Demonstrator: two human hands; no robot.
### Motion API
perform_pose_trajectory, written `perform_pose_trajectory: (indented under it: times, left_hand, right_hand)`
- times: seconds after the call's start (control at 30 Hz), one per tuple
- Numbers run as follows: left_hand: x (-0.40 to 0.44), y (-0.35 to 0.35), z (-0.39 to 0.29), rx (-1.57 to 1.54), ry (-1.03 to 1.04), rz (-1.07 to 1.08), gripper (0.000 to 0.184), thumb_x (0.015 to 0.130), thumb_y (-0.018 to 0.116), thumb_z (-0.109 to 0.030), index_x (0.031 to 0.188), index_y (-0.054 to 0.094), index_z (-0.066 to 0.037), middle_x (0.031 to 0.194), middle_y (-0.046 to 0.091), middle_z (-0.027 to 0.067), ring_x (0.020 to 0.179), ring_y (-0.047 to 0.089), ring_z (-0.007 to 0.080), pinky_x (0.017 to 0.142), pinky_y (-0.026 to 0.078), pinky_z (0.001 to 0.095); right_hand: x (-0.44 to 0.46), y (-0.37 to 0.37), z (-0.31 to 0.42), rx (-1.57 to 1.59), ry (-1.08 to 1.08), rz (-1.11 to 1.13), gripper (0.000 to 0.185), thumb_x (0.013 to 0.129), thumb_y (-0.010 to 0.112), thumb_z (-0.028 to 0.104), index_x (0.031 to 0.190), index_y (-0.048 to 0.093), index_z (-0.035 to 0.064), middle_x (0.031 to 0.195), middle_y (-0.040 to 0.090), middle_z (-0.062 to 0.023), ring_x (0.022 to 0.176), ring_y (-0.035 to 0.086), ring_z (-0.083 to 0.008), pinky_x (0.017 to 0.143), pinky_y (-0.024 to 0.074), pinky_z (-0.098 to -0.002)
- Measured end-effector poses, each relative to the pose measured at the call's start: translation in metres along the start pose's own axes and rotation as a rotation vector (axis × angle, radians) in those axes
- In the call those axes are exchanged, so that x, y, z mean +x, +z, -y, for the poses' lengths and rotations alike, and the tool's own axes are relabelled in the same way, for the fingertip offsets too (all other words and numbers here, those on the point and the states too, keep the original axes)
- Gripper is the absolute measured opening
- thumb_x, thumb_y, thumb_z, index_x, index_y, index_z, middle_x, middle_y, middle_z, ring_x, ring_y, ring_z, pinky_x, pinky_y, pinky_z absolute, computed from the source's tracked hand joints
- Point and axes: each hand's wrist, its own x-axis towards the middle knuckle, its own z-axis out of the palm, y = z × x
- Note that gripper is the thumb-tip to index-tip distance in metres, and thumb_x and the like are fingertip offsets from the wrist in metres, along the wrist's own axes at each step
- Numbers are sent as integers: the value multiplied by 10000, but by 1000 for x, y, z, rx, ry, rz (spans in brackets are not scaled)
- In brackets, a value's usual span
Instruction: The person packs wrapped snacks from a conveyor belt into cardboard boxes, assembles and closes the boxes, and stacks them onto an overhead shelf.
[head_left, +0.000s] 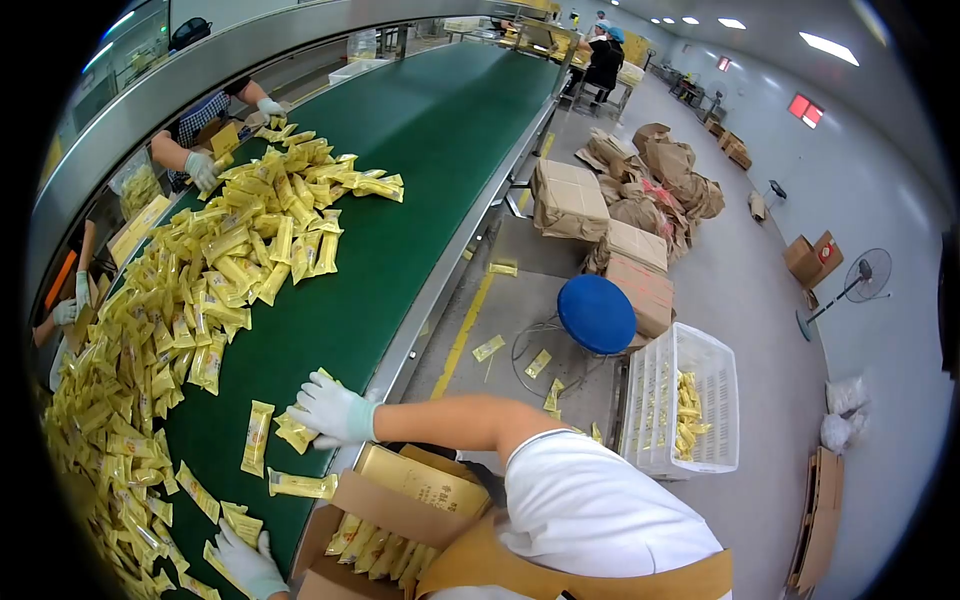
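My right hand (335, 410), in a white glove, is closed on yellow packets (294, 432) at the near edge of the green belt (345, 270). My left hand (250, 562), also gloved, is at the bottom of the view with its fingers curled against yellow packets (241, 522) on the belt; its grip is partly hidden. Between my hands and my body stands an open cardboard box (345, 515) with a row of yellow packets and a printed yellow box (425, 482) at its top. A large heap of packets (170, 320) covers the belt's far side.
Co-workers' gloved hands (201, 170) reach the heap from across the belt. Behind my right arm are a blue stool (597, 313), a white crate (715, 400) with packets, and brown cartons (570, 200). Packets lie on the floor. People stand at the belt's far end.
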Motion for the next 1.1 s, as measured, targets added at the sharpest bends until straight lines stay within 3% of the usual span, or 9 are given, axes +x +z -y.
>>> perform_pose_trajectory:
  times: [0.1, 0.23, 0.33, 0.43, 0.6, 0.73, 0.87, 0.93, 1.1]
  left_hand:
    - [-17, -8, -9, -17, 114, -4, 940, 799, 769, -286, 1539, 284, 33, 1387, 463, 285, 1296, 432, 457, 1121, 332, 508]
    - [2, -32, 0, -53, 47, 170, 1095, 612, 902, -364, 1474, 372, 53, 1241, 504, 227, 1178, 470, 410, 1068, 379, 474]
    - [7, -8, 12, -179, 31, 122, 1060, 576, 915, -422, 1415, 449, 30, 1427, 434, 274, 1317, 413, 434, 1154, 325, 467]
    - [11, -34, 2, -273, 20, 235, 1008, 587, 924, -442, 1372, 495, 23, 1273, 599, 221, 1192, 557, 390, 1063, 425, 448]
    - [-26, -43, 0, -251, -7, 188, 1162, 580, 908, -518, 1463, 386, 29, 1181, 607, 192, 1134, 573, 352, 1007, 450, 435]
    - [-38, -28, 24, -1147, -312, 69, 781, 777, 855, -322, 1386, 495, 9, 1225, 612, 136, 1119, 612, 258, 949, 508, 367]
    - [-13, -43, 42, -2064, -591, -194, 541, 958, 678, -377, 1332, 544, -9, 1112, 664, 90, 1025, 666, 190, 891, 553, 339]
    - [13, -47, 57, -2191, -622, -119, 523, 964, 658, -422, 1292, 583, -21, 1107, 674, 91, 1006, 676, 182, 883, 558, 350]
    - [112, -19, 53, -2030, -652, 55, 504, 923, 690, -488, 1219, 635, -84, 1004, 720, 86, 834, 712, 199, 759, 590, 354]
  right_hand:
    - [-21, -3, 12, -4, -33, 69, 921, 812, 728, 469, 1491, 351, -27, 1417, 447, -288, 1349, 438, -405, 1133, 327, -477]
    - [-5, -19, -1, 2, 31, 189, 1074, 678, 847, 449, 1491, 340, -35, 1366, 478, -238, 1147, 561, -337, 960, 448, -408]
    - [34, -52, -6, 1, 123, 493, 866, 595, 870, 506, 1250, 604, 6, 1096, 649, -156, 1028, 615, -296, 849, 500, -397]
    - [55, -51, -5, -158, -2, 554, 603, 601, 800, 631, 871, 765, 93, 1004, 694, -120, 972, 642, -310, 796, 524, -418]
    - [96, -61, -3, 187, 39, 251, 728, 595, 825, 604, 1036, 712, 36, 1074, 632, -196, 1028, 563, -388, 928, 460, -434]
    - [144, -33, 15, 510, -213, 276, 763, 629, 852, 510, 1132, 666, -33, 1292, 571, -260, 1238, 508, -438, 1095, 398, -441]
    - [168, -8, 38, 327, -308, 668, 883, 588, 812, 618, 1194, 667, -8, 1451, 484, -280, 1389, 415, -421, 1137, 384, -397]
    - [168, -17, 40, 348, -136, 930, 825, 580, 815, 611, 1120, 685, 0, 1328, 595, -219, 1340, 470, -399, 1068, 438, -403]
    - [131, -33, 32, 117, -290, 735, 759, 555, 773, 619, 1110, 705, 105, 1183, 665, -93, 995, 560, -374, 925, 491, -418]
